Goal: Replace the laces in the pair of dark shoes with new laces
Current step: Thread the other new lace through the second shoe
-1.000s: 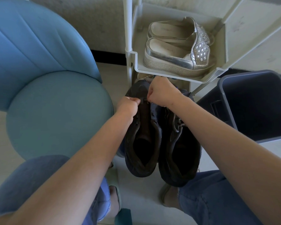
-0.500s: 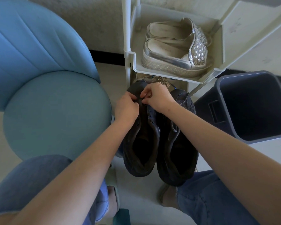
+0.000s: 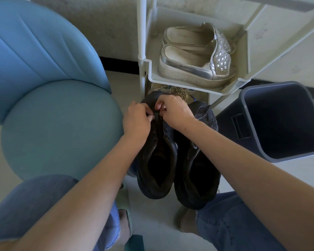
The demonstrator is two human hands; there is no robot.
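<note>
Two dark shoes stand side by side on the floor between my knees, toes pointing away. The left shoe [image 3: 156, 160] has bare eyelets along its opening. The right shoe [image 3: 198, 171] lies partly under my right forearm. Both hands meet at the front of the left shoe's tongue. My left hand [image 3: 137, 117] pinches something dark there, and my right hand [image 3: 172, 111] pinches at the same spot from the other side. A dark lace seems to be between the fingertips, but the fingers hide most of it.
A blue padded chair [image 3: 49, 98] fills the left side. A white shoe rack [image 3: 192, 84] stands just beyond the shoes, with silver slip-on shoes [image 3: 194, 60] on its shelf. A dark grey bin [image 3: 279, 120] stands at the right. My knees in blue jeans frame the bottom.
My right hand has come down and toward me from under the shelf to the left shoe's tongue. Both hands now sit closer together there.
</note>
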